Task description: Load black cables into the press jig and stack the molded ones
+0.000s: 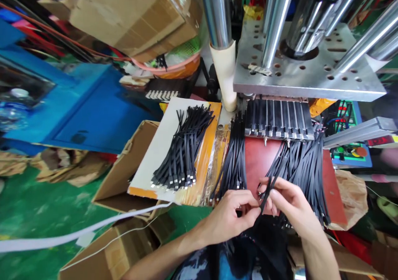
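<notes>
Both hands meet over the front edge of the red work surface (259,158). My left hand (234,214) is closed, its thumb and fingertips pinching the lower part of a black flat cable (268,193). My right hand (290,199) is closed on the same cable a little higher up. A small connector end shows near the fingertips. Just beyond lie a bundle of black cables (234,160) on the left and a larger loose bundle (306,168) on the right. Behind them, a metal fixture (280,118) holds several black cables side by side in its slots.
A thick steel press plate (298,79) with upright rods hangs over the fixture. Left, a pile of black cables (183,151) rests on a white board (158,143). Open cardboard boxes (124,168) and a blue cabinet (90,110) stand farther left; a control box (351,147) is at right.
</notes>
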Tool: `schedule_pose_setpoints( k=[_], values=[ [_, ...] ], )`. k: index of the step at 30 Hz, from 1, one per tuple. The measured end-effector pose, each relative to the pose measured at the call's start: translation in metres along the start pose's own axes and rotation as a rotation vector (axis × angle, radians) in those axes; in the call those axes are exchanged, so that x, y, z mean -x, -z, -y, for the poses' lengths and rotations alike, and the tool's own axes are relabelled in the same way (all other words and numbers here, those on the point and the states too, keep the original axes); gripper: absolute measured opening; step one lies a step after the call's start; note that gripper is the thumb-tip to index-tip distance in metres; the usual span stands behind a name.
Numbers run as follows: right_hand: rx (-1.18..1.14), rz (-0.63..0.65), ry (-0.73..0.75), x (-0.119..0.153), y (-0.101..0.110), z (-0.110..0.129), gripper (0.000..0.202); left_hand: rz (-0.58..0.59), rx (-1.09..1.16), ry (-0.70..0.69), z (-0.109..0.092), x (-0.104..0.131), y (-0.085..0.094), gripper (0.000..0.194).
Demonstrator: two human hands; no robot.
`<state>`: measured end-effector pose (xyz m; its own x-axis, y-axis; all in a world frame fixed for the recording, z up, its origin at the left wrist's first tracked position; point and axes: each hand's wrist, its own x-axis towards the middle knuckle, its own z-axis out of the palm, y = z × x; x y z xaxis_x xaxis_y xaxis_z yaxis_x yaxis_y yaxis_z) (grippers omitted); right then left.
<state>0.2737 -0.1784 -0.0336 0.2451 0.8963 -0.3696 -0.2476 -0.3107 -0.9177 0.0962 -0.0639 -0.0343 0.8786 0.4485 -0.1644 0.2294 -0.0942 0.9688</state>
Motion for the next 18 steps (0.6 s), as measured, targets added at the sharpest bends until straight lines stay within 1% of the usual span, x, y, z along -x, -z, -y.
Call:
schedule_pose_setpoints(
  k=[2, 3, 4, 6, 9, 11, 14, 16, 18],
  values=[
    [-0.1, -0.182, 0.046, -0.01, -0.008, -0.006, 0.039, 0.007, -0.052, -0.001, 0.004, 0.002, -0.003, 0.017],
    [-0.102, -0.244, 0.072, -0.013, -0.011, -0.008, 0.038, 0.017, -0.078, 0.006, 0.004, 0.002, -0.002, 0.016],
    [-0.085, -0.284, 0.095, -0.015, -0.014, -0.01, 0.036, 0.032, -0.101, 0.012, 0.003, 0.0, 0.0, 0.015],
    [-0.027, -0.32, 0.13, -0.014, -0.018, -0.012, 0.034, 0.046, -0.134, 0.007, -0.003, -0.008, 0.007, 0.015],
    [0.035, -0.336, 0.153, -0.011, -0.018, -0.015, 0.031, -0.033, -0.14, -0.076, -0.019, -0.028, 0.015, 0.028],
    [0.049, -0.33, 0.163, -0.01, -0.018, -0.019, 0.03, -0.061, -0.143, -0.164, -0.029, -0.045, 0.017, 0.03],
    [0.09, -0.326, 0.21, -0.009, -0.017, -0.026, 0.03, -0.009, -0.164, -0.238, -0.038, -0.066, 0.017, 0.011],
    [0.133, -0.3, 0.239, -0.007, -0.016, -0.028, 0.032, 0.031, -0.144, -0.234, -0.041, -0.075, 0.018, 0.011],
    [0.153, -0.229, 0.24, -0.005, -0.013, -0.028, 0.034, 0.063, -0.082, -0.212, -0.042, -0.078, 0.021, 0.013]
  ],
)
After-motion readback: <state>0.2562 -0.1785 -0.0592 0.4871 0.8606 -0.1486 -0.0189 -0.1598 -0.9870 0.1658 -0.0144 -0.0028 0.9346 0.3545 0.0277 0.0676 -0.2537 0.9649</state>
